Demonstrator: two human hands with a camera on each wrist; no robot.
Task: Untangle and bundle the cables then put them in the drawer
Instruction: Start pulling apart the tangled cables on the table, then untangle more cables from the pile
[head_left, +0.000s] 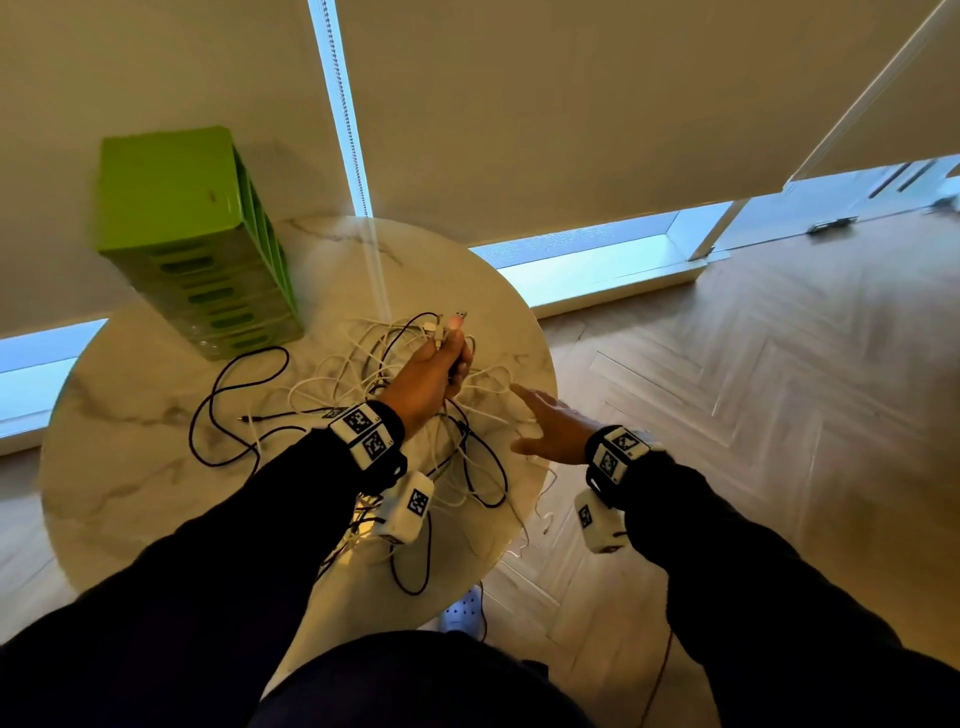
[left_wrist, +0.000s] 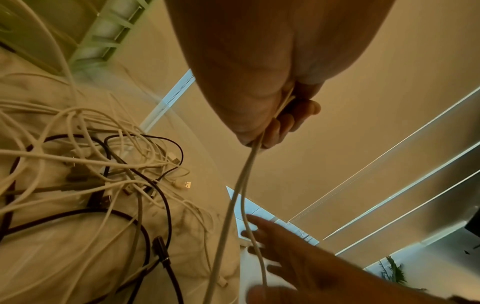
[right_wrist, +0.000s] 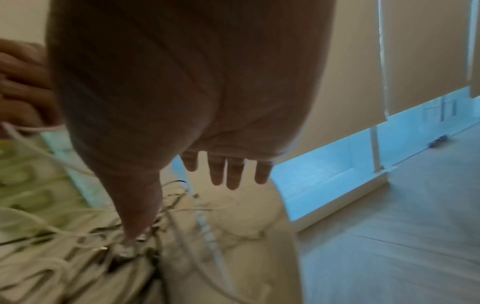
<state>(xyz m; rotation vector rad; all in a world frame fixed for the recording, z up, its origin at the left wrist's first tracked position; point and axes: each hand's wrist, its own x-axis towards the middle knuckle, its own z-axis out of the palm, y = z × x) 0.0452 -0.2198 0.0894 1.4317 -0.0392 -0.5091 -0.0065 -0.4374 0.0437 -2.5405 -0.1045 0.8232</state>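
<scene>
No legible writing. Left hand, fingers curled, grips white cable ends above the tangled cables on the round marble desk; right hand hovers alongside, fingers spread, holding nothing. Green drawer unit stands at the desk's far-left edge.

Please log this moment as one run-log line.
left hand: grips white cable ends | right hand: open, empty | cable tangle: on table | green drawer unit: shut
</scene>
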